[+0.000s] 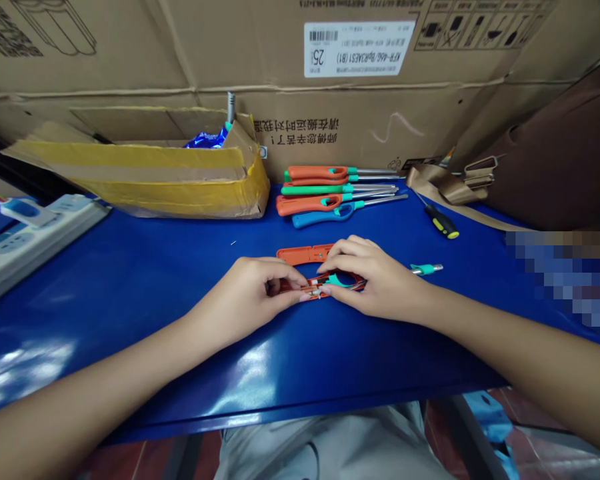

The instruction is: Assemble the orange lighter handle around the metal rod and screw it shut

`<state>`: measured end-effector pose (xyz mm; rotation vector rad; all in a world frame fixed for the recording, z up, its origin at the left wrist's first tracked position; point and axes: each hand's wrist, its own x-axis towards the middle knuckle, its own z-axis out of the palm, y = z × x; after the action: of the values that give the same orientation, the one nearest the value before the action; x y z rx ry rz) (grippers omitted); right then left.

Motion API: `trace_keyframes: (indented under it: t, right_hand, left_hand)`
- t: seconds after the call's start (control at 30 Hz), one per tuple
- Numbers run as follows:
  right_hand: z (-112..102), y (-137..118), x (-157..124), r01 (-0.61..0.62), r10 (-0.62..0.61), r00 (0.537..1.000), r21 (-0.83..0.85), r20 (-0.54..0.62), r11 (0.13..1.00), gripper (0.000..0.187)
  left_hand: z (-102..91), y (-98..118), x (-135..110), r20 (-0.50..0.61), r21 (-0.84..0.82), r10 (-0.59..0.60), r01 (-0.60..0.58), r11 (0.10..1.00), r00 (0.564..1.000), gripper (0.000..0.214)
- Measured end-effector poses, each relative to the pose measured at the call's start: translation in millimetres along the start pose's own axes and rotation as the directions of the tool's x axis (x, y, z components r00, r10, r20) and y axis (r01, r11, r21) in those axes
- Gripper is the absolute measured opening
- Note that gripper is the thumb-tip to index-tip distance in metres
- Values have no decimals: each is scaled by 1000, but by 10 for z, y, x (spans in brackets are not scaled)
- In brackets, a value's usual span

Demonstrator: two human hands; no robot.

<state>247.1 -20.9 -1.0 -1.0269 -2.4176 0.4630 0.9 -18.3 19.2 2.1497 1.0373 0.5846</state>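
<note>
An opened orange long-nosed lighter (pixel 320 289) lies low over the blue table, its small inner parts and teal trigger showing. My left hand (pixel 257 287) is closed on its left end, thumb and fingertips pinched at the inner parts. From the other side my right hand (pixel 367 277) grips the same lighter near the trigger, fingers curled over it. Beyond my right hand a teal collar with a metal tube end (pixel 427 269) sticks out. Just behind the lighter rests a separate orange half shell (pixel 303 255), close to my right fingertips.
Several assembled lighters (pixel 325 200) lie stacked at the back. A screwdriver (pixel 443 222) and brown strap (pixel 443 185) are right of them. A yellow-taped cardboard box (pixel 180 183) stands back left, near a power strip (pixel 35 233). A large carton (pixel 230 53) walls the rear.
</note>
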Motion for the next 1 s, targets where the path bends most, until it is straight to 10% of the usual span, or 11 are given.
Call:
trace_keyframes:
  t: [0.37, 0.63, 1.0]
  right_hand:
    - [28, -20, 32, -77, 79, 996, 71, -34, 995, 2]
    - [6, 8, 8, -72, 74, 997, 66, -23, 995, 4]
    - [1, 0, 20, -67, 70, 997, 127, -19, 990, 5]
  left_hand:
    - [8, 13, -24, -48, 98, 37, -32, 995, 998, 11]
    - [-234, -115, 75, 215, -192, -129, 172, 966, 968, 14]
    - [-202, -71, 64, 171, 20, 64, -68, 997, 983, 17]
